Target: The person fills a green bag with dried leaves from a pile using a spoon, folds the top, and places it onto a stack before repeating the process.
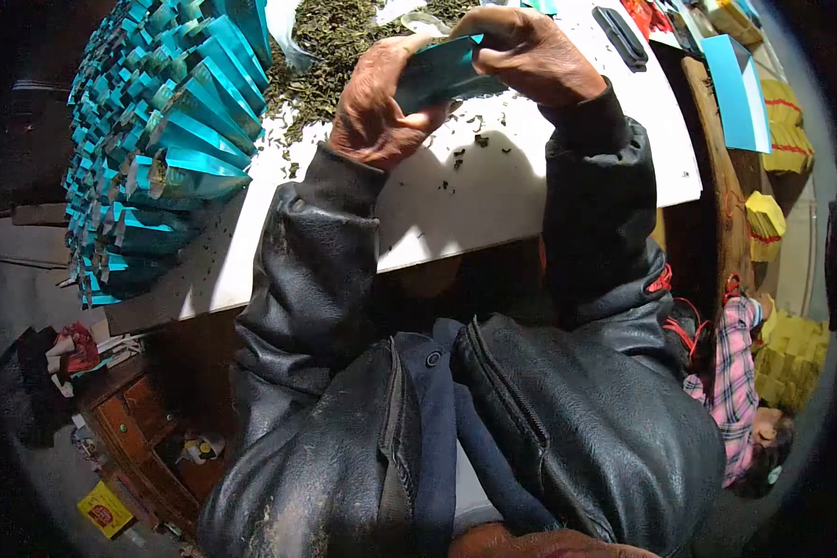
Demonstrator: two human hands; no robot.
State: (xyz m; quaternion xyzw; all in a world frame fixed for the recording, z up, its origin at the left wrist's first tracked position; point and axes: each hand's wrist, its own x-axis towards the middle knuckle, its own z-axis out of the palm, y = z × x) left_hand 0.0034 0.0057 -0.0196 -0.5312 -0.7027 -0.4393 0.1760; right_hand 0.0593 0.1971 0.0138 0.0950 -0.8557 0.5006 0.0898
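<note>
My left hand (374, 110) and my right hand (547, 63) hold a small teal packet (445, 71) between them, over the white table top (479, 200). Fingers of my left hand wrap its left side, while my right hand grips its right end and upper edge. Just beyond and to the left of my hands lies a heap of dried dark-green leaves (330, 46), which look like tea. Loose bits of leaf are scattered below the packet. Whether the packet is filled cannot be seen.
A tall mass of teal packets (172, 139) is stacked at the table's left. A black elongated object (620, 39) lies at the back right. An upright light-blue box (737, 93) and yellow bundles (786, 121) stand further right. Another person in a plaid shirt (737, 372) is at the right.
</note>
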